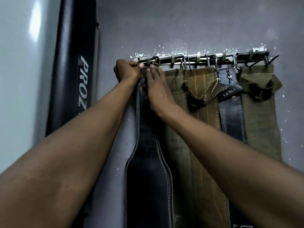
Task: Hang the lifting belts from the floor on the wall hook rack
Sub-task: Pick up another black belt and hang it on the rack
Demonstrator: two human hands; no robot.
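— So, where is the black leather belt [144, 170]?

— Up against the grey wall [181, 27], at the left end of the hook rack [194, 58]. Its narrow top end sits right at the leftmost hook [155, 60], and the wide stitched part hangs straight down below.

— And the hands?

— Both are raised to that same spot. The left hand [127, 71] is a closed fist, clamped on the belt's top end just beside the rail. The right hand [156, 86] lies over the belt strap, fingers pressed together and pointing up at the hook, fingertips touching the metal there. Whether the buckle is already over the hook I cannot tell; the fingers cover it.

— Anything else on the rack?

— Four more belts hang to the right, side by side: an olive canvas belt [175, 89] partly behind the right wrist, a brown canvas belt [202, 112] with a folded-over flap, a narrow dark leather belt [232, 116] with a label, and another olive canvas belt [259, 120] at the far end.

— And on the left?

— A tall black padded piece [72, 63] with white lettering stands upright near the wall.
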